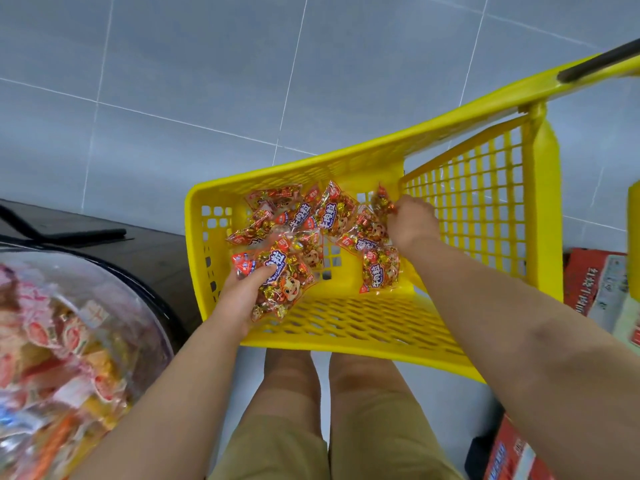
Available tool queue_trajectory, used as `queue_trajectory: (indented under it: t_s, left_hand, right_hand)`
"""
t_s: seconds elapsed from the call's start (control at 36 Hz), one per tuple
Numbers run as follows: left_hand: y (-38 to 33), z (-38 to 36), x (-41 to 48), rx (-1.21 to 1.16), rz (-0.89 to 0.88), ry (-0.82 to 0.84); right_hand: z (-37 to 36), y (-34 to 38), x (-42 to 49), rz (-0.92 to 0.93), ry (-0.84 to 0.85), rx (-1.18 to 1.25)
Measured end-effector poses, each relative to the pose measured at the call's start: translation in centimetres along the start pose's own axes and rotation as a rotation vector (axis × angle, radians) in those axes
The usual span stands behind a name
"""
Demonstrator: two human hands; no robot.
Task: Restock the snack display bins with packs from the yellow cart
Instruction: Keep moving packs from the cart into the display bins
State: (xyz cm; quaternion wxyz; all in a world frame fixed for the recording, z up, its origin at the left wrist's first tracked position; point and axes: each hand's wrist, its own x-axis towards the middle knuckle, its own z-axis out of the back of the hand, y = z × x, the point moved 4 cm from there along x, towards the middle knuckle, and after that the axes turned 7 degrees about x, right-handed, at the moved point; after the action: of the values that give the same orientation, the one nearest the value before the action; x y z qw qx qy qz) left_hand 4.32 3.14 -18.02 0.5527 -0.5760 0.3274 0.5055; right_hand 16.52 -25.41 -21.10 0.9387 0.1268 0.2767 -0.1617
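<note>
Two packs gripped: left hand [239, 299] pack [277, 282], right hand [410, 225] pack [381, 202].

open-topped yellow cart [360, 334], packs [332, 220] reachable

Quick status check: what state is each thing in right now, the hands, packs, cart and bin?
Left hand: gripping a bunch of packs, thumb on top.
Right hand: pinching one pack.
Yellow cart: loose packs lying on its floor.
Display bin: holds snacks, blurred.
</note>
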Motion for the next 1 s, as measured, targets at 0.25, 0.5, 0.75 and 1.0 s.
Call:
queue_trajectory:
  t_s: [0.25, 0.5, 0.75, 1.0]
  left_hand:
    - [-1.0, 2.0, -5.7, -0.119, -0.077, 0.011]
    - [1.4, 5.0, -16.6, -0.249, -0.189, -0.15]
    - [4.9, 13.1, -27.3, -0.381, -0.333, -0.368]
    - [12.3, 21.8, -33.4, -0.623, -0.377, -0.377]
  right_hand:
    - [4.0, 2.4, -9.0, 0.101, 0.055, 0.465]
    - [6.6, 8.0, -18.8, 0.245, 0.282, 0.851]
    - [8.3, 18.1, -30.9, 0.433, 0.943, 0.955]
    - [5.3, 25.7, -43.9, 0.483, 1.584, 0.811]
